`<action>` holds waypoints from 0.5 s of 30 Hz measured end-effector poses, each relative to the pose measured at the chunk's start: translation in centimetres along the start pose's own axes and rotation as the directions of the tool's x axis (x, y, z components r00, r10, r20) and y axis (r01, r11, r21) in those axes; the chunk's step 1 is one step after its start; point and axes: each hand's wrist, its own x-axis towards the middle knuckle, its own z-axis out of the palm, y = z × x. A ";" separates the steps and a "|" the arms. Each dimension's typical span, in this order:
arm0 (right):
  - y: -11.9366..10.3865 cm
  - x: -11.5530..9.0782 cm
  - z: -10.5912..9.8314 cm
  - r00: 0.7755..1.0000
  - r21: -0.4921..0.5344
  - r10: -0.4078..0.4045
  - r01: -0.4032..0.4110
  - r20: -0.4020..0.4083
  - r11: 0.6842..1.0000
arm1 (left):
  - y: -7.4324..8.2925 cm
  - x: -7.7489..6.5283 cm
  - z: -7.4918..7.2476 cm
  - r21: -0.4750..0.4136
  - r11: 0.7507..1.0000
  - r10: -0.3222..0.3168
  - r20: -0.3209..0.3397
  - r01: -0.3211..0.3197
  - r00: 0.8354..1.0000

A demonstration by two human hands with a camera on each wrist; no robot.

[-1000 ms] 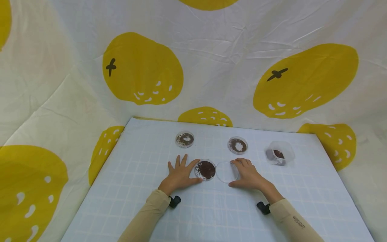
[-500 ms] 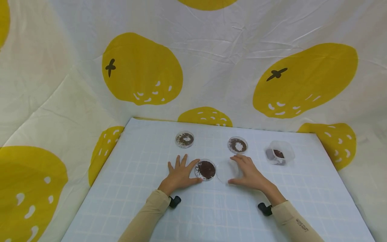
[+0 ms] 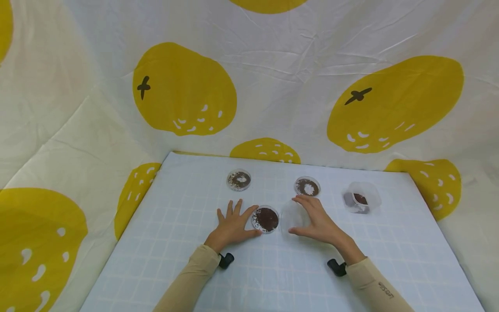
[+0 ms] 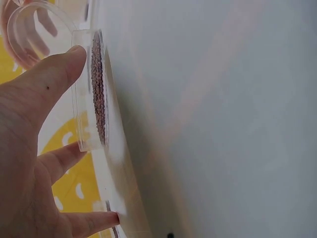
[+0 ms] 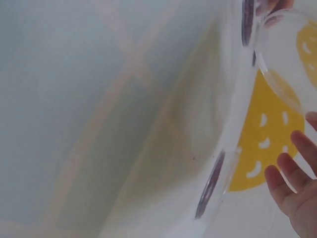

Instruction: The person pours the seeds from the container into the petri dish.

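Note:
A clear petri dish (image 3: 266,219) of dark brown granules lies on the table in the head view. My left hand (image 3: 232,225) holds it at the sides between thumb and index finger, the other fingers spread. The left wrist view shows the dish (image 4: 83,106) side-on, with the thumb on its wall. Just to its right, my right hand (image 3: 316,220) holds a clear round lid (image 3: 288,219) by its edge, tilted up off the table. In the right wrist view the lid (image 5: 282,62) stands raised near the right hand's fingers (image 5: 292,173).
Two more petri dishes with brown granules, a left one (image 3: 238,180) and a right one (image 3: 307,187), stand farther back. A translucent plastic tub (image 3: 361,197) with brown contents is at the right. A lemon-print cloth (image 3: 273,108) hangs behind the checked tabletop (image 3: 187,190).
My right hand has lifted the lid from nearly flat to tilted up and moved slightly left, toward the dish. The left hand and its dish have stayed put.

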 end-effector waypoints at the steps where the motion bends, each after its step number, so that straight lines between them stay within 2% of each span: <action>1: 0.0 0.1 0.1 1.000 0.006 -0.004 0.004 -0.002 1.000 | 0.0 0.0 0.0 0.003 1.000 0.000 0.000 0.000 1.000; 9: -0.6 0.8 0.8 0.999 0.033 -0.046 0.046 -0.007 0.998 | -0.2 0.1 0.2 0.006 1.000 -0.002 -0.004 0.002 1.000; 15: -1.6 1.6 1.3 0.998 0.064 -0.055 0.052 0.039 0.997 | -0.2 0.2 0.2 0.017 1.000 -0.001 -0.002 0.001 1.000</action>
